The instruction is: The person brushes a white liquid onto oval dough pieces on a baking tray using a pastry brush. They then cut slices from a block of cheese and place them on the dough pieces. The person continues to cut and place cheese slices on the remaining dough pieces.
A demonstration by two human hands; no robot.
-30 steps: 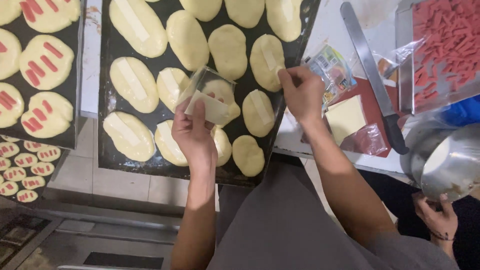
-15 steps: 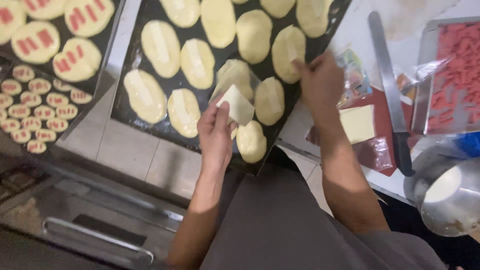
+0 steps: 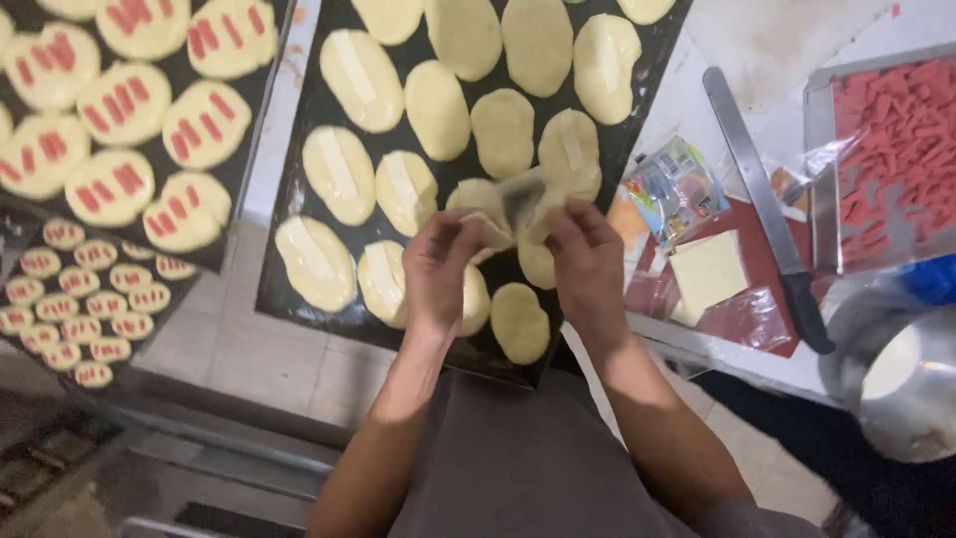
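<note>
1. Head view, step in hand: the left hand [image 3: 438, 267] and the right hand [image 3: 586, 261] meet over the near part of the dark baking tray [image 3: 299, 169]. Both pinch the same thin, pale cheese slice [image 3: 513, 207] with its clear wrap, fingertips close together at its edges. Judged from this grip, the slice is being peeled free of its wrap.

2. Head view, location: the slice is held just above the oval dough pieces [image 3: 503, 130] in the tray's middle rows, not resting on any of them. Several ovals already carry a pale strip; others nearby are bare.

3. Head view, next move: it calls for a clean separation of wrap from cheese without tearing the slice, then a placement centred along a bare oval.

4. Head view, surroundings: a second tray of dough topped with red strips [image 3: 129, 120] lies to the left. To the right lie a long knife [image 3: 762, 199], a square cheese slice on a red board [image 3: 707, 271], a small printed packet [image 3: 672, 189] and a metal pan of red strips [image 3: 896, 149].

5. Head view, limits: motion blur hides the boundary between wrap and cheese. The hands cover the ovals beneath them. Both trays are cut off at the frame's top edge, and the metal bowl [image 3: 896, 384] at the right edge.
</note>
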